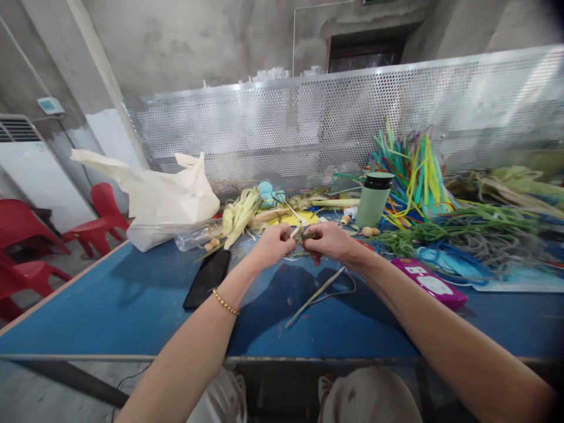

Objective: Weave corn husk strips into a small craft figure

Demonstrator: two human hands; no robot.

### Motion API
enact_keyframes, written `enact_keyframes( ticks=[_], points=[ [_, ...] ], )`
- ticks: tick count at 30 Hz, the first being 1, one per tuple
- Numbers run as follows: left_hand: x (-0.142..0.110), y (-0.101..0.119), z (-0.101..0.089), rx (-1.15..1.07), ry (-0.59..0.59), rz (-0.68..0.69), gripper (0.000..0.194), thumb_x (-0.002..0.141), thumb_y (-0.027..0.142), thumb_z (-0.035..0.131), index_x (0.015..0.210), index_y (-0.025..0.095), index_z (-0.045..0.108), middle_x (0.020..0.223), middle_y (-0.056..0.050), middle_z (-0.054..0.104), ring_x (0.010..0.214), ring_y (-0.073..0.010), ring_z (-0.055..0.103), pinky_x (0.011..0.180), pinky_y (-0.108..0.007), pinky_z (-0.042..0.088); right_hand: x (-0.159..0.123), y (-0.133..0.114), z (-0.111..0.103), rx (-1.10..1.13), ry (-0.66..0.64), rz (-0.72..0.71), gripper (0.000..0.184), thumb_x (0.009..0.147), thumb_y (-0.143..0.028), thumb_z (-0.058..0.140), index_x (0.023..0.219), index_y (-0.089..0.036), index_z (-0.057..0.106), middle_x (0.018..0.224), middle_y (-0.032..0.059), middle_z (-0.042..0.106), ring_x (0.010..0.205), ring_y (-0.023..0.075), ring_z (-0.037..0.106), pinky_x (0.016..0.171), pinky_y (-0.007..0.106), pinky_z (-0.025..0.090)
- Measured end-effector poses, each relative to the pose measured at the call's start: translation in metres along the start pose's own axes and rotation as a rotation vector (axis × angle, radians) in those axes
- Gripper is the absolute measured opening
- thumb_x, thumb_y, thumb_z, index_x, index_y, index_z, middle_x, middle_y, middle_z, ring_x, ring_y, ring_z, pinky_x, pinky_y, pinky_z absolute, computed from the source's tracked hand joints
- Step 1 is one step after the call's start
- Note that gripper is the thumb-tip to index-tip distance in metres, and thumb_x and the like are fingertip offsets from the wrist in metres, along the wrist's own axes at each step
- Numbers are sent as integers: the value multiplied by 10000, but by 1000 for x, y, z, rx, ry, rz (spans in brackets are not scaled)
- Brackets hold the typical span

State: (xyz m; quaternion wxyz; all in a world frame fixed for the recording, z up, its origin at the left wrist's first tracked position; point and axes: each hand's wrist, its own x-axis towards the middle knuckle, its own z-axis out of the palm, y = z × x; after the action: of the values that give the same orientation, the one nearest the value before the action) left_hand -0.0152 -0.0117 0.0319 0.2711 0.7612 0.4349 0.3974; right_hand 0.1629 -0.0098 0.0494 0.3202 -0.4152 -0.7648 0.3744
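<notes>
Above the middle of the blue table, my left hand [275, 244] and my right hand [330, 239] meet, both with fingers pinched. Between them is a small bundle of dry, greenish-brown plant strips [300, 234], with a pale strip sticking up from it. My fingers cover part of the bundle, so its shape is unclear. Just below the hands, a long pale green strip [315, 298] lies on the table beside a thin looped cord [350, 288]. Behind the left hand rests a bunch of pale yellow husks [240, 217].
A black phone [207, 279] lies left, near a white plastic bag [165, 197]. On the right stand a green tumbler [374, 200] and colourful pipe cleaners [418, 176], with green cords [467, 229] and a magenta packet [429, 283] nearer. A perforated metal screen [264, 129] borders the table's back.
</notes>
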Motion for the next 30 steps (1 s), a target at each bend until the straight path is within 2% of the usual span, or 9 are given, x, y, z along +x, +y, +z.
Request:
enact_keyframes(
  ticks=[3, 8, 11, 15, 18, 21, 24, 27, 30],
  points=[
    [-1, 3, -3, 93, 0, 16, 115, 724, 143, 534, 643, 189, 467, 564, 36, 505, 546, -108, 455, 553, -251, 303, -1, -1, -4, 12, -5, 22, 65, 606, -180, 526, 551, -176, 561, 435, -24, 583, 385, 119, 548, 422, 222, 455],
    [-3, 7, -5, 441, 46, 93, 135, 748, 126, 522, 659, 203, 456, 616, 11, 506, 594, -139, 451, 586, -284, 315, -1, 0, -6, -74, -57, -19, 98, 602, -161, 519, 509, -177, 546, 416, -30, 562, 387, 103, 527, 419, 201, 412],
    [-4, 6, -6, 623, 62, 168, 86, 796, 119, 493, 768, 193, 527, 769, -58, 609, 736, -197, 561, 691, -322, 402, -1, -1, -5, -73, -82, 10, 95, 594, -163, 517, 502, -184, 532, 408, -37, 551, 378, 100, 514, 410, 200, 400],
    [-7, 6, -7, 766, 75, 232, 162, 802, 76, 477, 898, 170, 568, 935, -117, 653, 926, -259, 607, 885, -411, 437, 0, -2, -4, -37, -81, 41, 98, 589, -166, 522, 494, -186, 532, 399, -36, 545, 367, 100, 506, 401, 202, 403],
    [-6, 7, -7, 609, 121, 170, 274, 752, 22, 485, 959, 171, 588, 1010, -110, 657, 976, -242, 605, 921, -414, 450, 0, -2, -3, 41, -30, 56, 89, 602, -178, 554, 513, -179, 551, 402, -35, 550, 362, 98, 504, 399, 204, 410],
    [-3, 10, -7, 137, 130, 15, 403, 703, 8, 513, 1067, 152, 609, 1070, -100, 665, 885, -181, 621, 816, -337, 491, 1, 0, -4, 159, 28, 70, 90, 617, -200, 598, 537, -173, 569, 408, -36, 549, 362, 92, 493, 393, 203, 405],
    [-3, 15, -6, -328, 43, -141, 315, 753, 124, 575, 1058, 129, 653, 966, -80, 692, 791, -150, 625, 702, -282, 477, 2, 3, -2, 221, 75, 69, 120, 632, -225, 628, 538, -169, 578, 399, -33, 536, 355, 87, 478, 383, 204, 392],
    [-4, 15, -1, -378, 64, -158, 192, 728, 281, 704, 830, 122, 670, 732, -34, 660, 674, -128, 579, 628, -256, 422, 3, 4, 3, 233, 106, 74, 153, 641, -248, 666, 541, -167, 585, 400, -29, 538, 348, 87, 479, 373, 207, 391],
    [-3, 10, 4, -400, 113, -160, 170, 721, 278, 683, 668, 129, 620, 597, -14, 612, 573, -111, 526, 571, -249, 381, 2, 0, 7, 214, 97, 71, 184, 659, -287, 709, 573, -153, 617, 415, -24, 553, 356, 88, 492, 376, 205, 406]
  ],
)
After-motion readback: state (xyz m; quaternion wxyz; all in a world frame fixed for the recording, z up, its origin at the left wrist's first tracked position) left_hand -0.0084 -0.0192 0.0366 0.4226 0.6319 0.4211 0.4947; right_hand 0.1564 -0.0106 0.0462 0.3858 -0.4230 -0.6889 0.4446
